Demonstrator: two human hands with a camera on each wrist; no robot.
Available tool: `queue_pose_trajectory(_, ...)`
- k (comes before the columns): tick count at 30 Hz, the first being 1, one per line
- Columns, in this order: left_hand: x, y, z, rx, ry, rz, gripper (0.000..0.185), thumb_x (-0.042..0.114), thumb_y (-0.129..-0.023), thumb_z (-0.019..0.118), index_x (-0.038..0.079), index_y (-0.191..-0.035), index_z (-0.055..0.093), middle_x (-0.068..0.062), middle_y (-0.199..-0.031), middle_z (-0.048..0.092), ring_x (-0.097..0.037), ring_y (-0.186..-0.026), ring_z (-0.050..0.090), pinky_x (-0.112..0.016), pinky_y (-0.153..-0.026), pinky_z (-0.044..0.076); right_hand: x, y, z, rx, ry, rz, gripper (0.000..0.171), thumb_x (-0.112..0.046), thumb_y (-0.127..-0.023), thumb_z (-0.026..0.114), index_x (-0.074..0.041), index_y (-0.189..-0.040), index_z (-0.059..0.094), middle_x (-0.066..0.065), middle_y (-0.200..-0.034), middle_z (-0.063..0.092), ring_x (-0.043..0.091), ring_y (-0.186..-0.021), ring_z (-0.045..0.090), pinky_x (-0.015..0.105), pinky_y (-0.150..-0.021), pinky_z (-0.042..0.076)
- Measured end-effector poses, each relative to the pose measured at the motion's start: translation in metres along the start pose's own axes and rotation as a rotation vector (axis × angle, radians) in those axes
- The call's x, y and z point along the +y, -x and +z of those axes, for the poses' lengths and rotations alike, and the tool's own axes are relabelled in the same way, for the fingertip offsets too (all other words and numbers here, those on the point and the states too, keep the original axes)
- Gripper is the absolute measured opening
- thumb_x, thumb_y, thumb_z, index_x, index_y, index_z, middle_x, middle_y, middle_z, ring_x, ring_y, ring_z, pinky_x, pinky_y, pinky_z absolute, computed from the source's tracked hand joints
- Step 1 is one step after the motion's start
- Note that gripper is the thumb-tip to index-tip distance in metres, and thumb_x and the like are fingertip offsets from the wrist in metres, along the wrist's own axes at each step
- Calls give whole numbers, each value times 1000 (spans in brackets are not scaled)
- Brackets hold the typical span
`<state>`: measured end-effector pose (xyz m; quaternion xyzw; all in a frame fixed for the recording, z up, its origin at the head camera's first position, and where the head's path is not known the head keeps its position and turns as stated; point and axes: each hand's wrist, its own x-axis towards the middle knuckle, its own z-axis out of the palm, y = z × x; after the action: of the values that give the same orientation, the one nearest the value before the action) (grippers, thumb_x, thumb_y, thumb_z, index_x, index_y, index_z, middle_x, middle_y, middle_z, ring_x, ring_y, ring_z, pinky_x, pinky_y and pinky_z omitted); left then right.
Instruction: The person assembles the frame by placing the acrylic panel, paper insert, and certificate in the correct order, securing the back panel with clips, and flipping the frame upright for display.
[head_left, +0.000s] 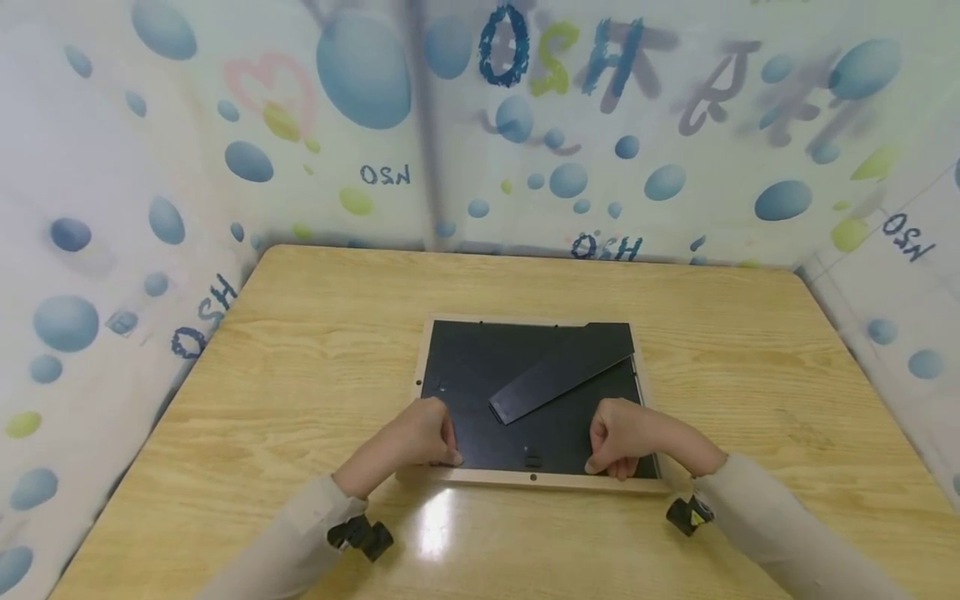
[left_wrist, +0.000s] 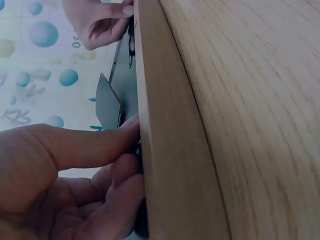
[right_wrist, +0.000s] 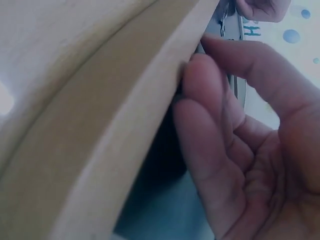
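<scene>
A picture frame with a pale wooden rim [head_left: 487, 477] lies face down on the table, its black backing board [head_left: 465, 358] upward. A black easel leg [head_left: 566, 373] slants across that board. At the near left corner my left hand [head_left: 429, 431] has curled fingers, thumb and fingertips at the rim's inner edge. My right hand [head_left: 618, 437] does likewise near the right corner. Between them a small dark tab [head_left: 532, 458] shows on the board. In the left wrist view, dark material lies under the left fingers [left_wrist: 125, 187]; what exactly the fingertips pinch is partly hidden.
The frame rests on a wood-grain table [head_left: 315, 333]. Patterned curtain-like walls [head_left: 487, 167] with blue dots surround its back and sides. Each wrist carries a small black camera, one of them the left camera [head_left: 363, 537].
</scene>
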<state>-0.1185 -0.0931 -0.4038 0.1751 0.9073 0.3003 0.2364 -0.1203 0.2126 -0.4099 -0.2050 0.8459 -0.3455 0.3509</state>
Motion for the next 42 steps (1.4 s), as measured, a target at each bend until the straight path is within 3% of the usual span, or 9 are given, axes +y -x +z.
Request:
queue_pose_trajectory(4,-1,-1,-1,-18,5,28,22,5,-70,78,8,-57,61,2,-55,55,-9,-43,49,-24,-42,43,0,0,0,0,-13,1,22,-12,-75,74,-6,-57,64,3,-50,60,15,-43,59,30,-44,51)
queue_pose_trajectory(10,1,-6,-2,-57,-40,116,19,2,-68,78,9,-61,62,4,-59,56,-9,-51,50,-23,-47,44,1,4,-1,-25,-53,-73,17,-11,-78,71,-5,-64,65,2,-53,60,16,-45,59,29,-44,51)
queue_pose_trajectory(15,11,-10,-8,-67,-64,168,16,3,-67,79,8,-69,65,4,-64,58,-9,-57,53,-25,-53,46,7,8,-18,6,-65,-99,13,-14,-82,68,-4,-73,68,3,-59,63,18,-51,61,30,-47,52)
queue_pose_trajectory(22,30,-27,-15,37,-73,143,17,14,-71,79,10,-81,66,4,-69,58,-10,-62,53,-26,-56,45,23,26,-61,164,-127,-13,20,-14,-85,64,6,-89,66,9,-69,64,24,-63,62,34,-57,54)
queue_pose_trajectory(26,38,-42,-9,86,-94,130,24,20,-74,78,11,-93,67,1,-83,60,-13,-75,55,-29,-64,47,30,28,-79,235,-206,25,28,-14,-87,63,11,-99,62,12,-77,66,26,-70,63,35,-63,55)
queue_pose_trajectory(31,47,-58,0,140,-190,102,39,25,-74,78,10,-107,63,-4,-98,56,-17,-85,55,-32,-70,48,38,20,-95,317,-263,62,37,-19,-88,62,13,-108,58,15,-85,66,28,-75,64,37,-68,54)
queue_pose_trajectory(36,55,-67,7,146,-246,57,51,29,-73,78,8,-115,58,-9,-105,54,-21,-88,56,-36,-71,49,43,15,-105,382,-243,101,40,-20,-90,60,14,-111,56,14,-87,66,23,-76,64,36,-69,54)
queue_pose_trajectory(42,61,-72,11,123,-259,39,62,31,-72,79,5,-123,53,-13,-111,53,-24,-94,55,-38,-73,49,50,9,-112,386,-268,125,41,-19,-90,59,16,-113,53,14,-89,66,23,-78,64,37,-71,54)
